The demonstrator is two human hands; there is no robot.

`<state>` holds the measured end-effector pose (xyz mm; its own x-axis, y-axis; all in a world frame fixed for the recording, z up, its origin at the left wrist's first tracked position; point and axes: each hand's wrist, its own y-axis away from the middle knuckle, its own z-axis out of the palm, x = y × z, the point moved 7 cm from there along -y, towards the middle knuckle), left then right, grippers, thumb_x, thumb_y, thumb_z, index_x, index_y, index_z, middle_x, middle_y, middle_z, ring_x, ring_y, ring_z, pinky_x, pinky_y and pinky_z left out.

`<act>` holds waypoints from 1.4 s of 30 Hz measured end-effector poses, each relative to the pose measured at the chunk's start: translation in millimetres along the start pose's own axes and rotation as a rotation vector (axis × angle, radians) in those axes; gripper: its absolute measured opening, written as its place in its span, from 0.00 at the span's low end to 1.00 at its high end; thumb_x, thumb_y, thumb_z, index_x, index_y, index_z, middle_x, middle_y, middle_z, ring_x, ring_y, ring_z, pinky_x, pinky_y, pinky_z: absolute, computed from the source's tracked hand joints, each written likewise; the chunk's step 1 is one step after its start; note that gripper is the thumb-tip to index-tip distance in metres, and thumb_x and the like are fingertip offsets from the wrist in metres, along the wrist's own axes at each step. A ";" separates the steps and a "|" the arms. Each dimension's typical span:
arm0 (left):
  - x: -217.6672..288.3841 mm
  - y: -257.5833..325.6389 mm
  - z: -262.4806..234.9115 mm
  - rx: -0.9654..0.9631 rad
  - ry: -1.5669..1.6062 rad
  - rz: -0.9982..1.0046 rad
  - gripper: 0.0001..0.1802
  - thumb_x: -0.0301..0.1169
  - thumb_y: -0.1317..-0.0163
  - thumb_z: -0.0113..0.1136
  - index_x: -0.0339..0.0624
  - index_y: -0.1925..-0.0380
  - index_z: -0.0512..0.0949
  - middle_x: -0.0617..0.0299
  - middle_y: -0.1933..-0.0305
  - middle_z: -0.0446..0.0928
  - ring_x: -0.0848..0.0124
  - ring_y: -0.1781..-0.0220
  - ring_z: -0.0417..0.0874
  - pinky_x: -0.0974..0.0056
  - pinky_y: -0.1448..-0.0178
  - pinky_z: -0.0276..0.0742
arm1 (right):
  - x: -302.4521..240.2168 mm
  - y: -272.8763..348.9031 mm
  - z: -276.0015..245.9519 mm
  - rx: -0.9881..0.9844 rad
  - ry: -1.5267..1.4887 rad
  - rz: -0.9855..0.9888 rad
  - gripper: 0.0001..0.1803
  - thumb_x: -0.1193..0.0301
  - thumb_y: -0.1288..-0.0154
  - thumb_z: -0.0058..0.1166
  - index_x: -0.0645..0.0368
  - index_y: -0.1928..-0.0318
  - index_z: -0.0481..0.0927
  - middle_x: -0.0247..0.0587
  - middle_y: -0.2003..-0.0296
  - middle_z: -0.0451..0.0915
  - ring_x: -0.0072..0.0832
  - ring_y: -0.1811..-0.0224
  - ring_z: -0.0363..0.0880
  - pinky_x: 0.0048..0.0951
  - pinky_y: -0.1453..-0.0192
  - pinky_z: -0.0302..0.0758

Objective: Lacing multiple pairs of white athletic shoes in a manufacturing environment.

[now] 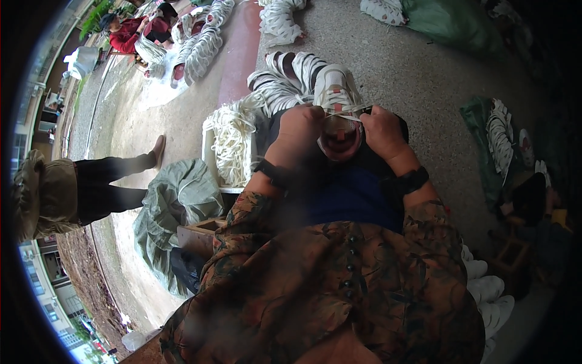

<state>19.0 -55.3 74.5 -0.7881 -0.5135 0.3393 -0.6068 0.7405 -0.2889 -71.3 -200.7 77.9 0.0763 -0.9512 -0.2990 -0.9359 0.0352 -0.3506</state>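
A white sneaker (335, 79) with reddish patches and a reddish inside rests at my lap, its toe pointing away from me. Pale shoelaces (343, 111) cross over its tongue and stretch between my two hands. My left hand (301, 125) is closed on lace at the shoe's left side. On the right side, my right hand (383, 128) pinches lace too, with its fingertips beside the shoe opening. Just beyond my left hand lies a curved row of nested white shoes (280, 84).
A white bin (231, 182) heaped with loose laces (233, 136) stands at my left, beside a green sack (176, 194). More shoe rows (202, 51) lie far left near a seated person (124, 37). Another person (79, 191) stands left. White shoes (488, 297) sit at my right.
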 end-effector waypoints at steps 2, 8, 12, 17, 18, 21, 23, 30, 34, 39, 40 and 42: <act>1.3 -0.6 -1.7 0.016 -0.009 -0.005 0.04 0.31 0.46 0.56 0.46 0.77 0.77 0.57 0.74 0.78 0.58 0.70 0.82 0.56 0.67 0.77 | 1.6 -0.1 -1.6 0.027 0.041 0.002 0.04 0.77 0.47 0.49 0.57 0.77 0.73 0.46 0.76 0.71 0.45 0.71 0.74 0.43 0.66 0.71; -35.1 20.7 -33.0 0.069 -0.073 -0.018 0.05 0.30 0.45 0.54 0.46 0.78 0.76 0.55 0.72 0.78 0.53 0.70 0.80 0.53 0.65 0.76 | 38.5 15.9 -20.9 0.106 0.165 -0.026 0.05 0.79 0.48 0.48 0.57 0.77 0.74 0.43 0.74 0.72 0.42 0.69 0.71 0.41 0.60 0.68; -125.6 72.8 -86.6 -0.050 -0.325 -0.259 0.02 0.24 0.51 0.56 0.44 0.78 0.76 0.55 0.72 0.77 0.53 0.67 0.80 0.54 0.65 0.75 | 113.9 54.5 -47.8 0.109 0.225 0.209 0.03 0.78 0.44 0.50 0.60 0.74 0.73 0.47 0.74 0.73 0.47 0.69 0.74 0.43 0.65 0.70; -183.5 138.8 -100.6 -0.062 -0.302 -0.514 0.05 0.30 0.46 0.57 0.45 0.78 0.77 0.54 0.74 0.79 0.53 0.68 0.81 0.52 0.64 0.75 | 171.7 103.2 -46.3 -0.020 0.300 0.443 0.02 0.74 0.44 0.52 0.57 0.72 0.73 0.52 0.76 0.73 0.51 0.70 0.75 0.47 0.65 0.72; -184.9 144.5 -92.6 -0.072 -0.280 -0.534 0.05 0.31 0.45 0.57 0.45 0.78 0.78 0.54 0.74 0.79 0.52 0.68 0.81 0.52 0.64 0.75 | 175.8 109.0 -48.0 0.019 0.301 0.469 0.03 0.73 0.44 0.53 0.57 0.71 0.73 0.53 0.77 0.73 0.52 0.71 0.75 0.48 0.66 0.71; -175.6 147.5 -67.2 -0.089 -0.286 -0.476 0.07 0.34 0.46 0.60 0.43 0.76 0.80 0.52 0.73 0.79 0.51 0.68 0.81 0.51 0.63 0.75 | 182.2 119.5 -43.4 -0.020 0.260 0.492 0.06 0.72 0.44 0.54 0.60 0.74 0.73 0.53 0.75 0.75 0.52 0.70 0.75 0.48 0.65 0.72; -166.7 146.2 -55.2 -0.109 -0.196 -0.428 0.09 0.33 0.47 0.60 0.40 0.79 0.78 0.46 0.73 0.78 0.48 0.69 0.80 0.50 0.63 0.75 | 180.7 118.6 -42.1 -0.049 0.271 0.450 0.06 0.73 0.44 0.55 0.61 0.74 0.74 0.50 0.78 0.73 0.48 0.73 0.75 0.45 0.67 0.71; -137.0 128.1 -31.5 -0.175 0.795 -0.762 0.09 0.30 0.41 0.60 0.39 0.78 0.79 0.69 0.81 0.75 0.77 0.76 0.76 0.71 0.71 0.71 | 140.3 91.7 6.3 -0.201 -0.898 0.817 0.06 0.73 0.45 0.60 0.58 0.76 0.77 0.32 0.82 0.75 0.18 0.78 0.73 0.19 0.75 0.68; -78.2 86.6 -3.2 -0.243 1.345 -0.754 0.06 0.31 0.40 0.59 0.41 0.73 0.78 0.67 0.77 0.77 0.80 0.76 0.76 0.75 0.71 0.70 | 71.8 37.9 40.2 -0.204 -1.368 0.725 0.03 0.76 0.43 0.58 0.60 0.73 0.78 0.33 0.77 0.78 0.16 0.77 0.73 0.16 0.71 0.70; -33.0 42.7 21.3 -0.369 1.292 -0.665 0.08 0.33 0.38 0.59 0.41 0.72 0.78 0.67 0.71 0.79 0.80 0.71 0.76 0.75 0.66 0.71 | 60.1 1.2 49.9 0.140 -1.131 0.584 0.05 0.78 0.46 0.60 0.62 0.77 0.78 0.29 0.79 0.75 0.15 0.77 0.68 0.21 0.71 0.66; -33.6 36.0 22.4 -0.300 1.333 -0.711 0.09 0.34 0.39 0.60 0.40 0.71 0.78 0.67 0.73 0.78 0.80 0.73 0.75 0.75 0.67 0.70 | 60.7 1.3 53.3 0.123 -1.111 0.582 0.06 0.78 0.47 0.61 0.64 0.77 0.78 0.26 0.79 0.74 0.14 0.75 0.65 0.22 0.71 0.65; -30.2 26.7 24.6 -0.269 1.359 -0.714 0.09 0.34 0.39 0.61 0.40 0.72 0.78 0.68 0.74 0.77 0.81 0.74 0.74 0.76 0.68 0.70 | 62.5 2.5 57.7 0.085 -1.036 0.588 0.04 0.79 0.45 0.59 0.65 0.74 0.78 0.29 0.76 0.76 0.15 0.73 0.69 0.22 0.68 0.68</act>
<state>24.1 -30.7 34.5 0.4172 -0.1268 0.8999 -0.6484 0.6523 0.3925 -49.0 -242.4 7.1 -0.0788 -0.0835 -0.9934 -0.8974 0.4398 0.0342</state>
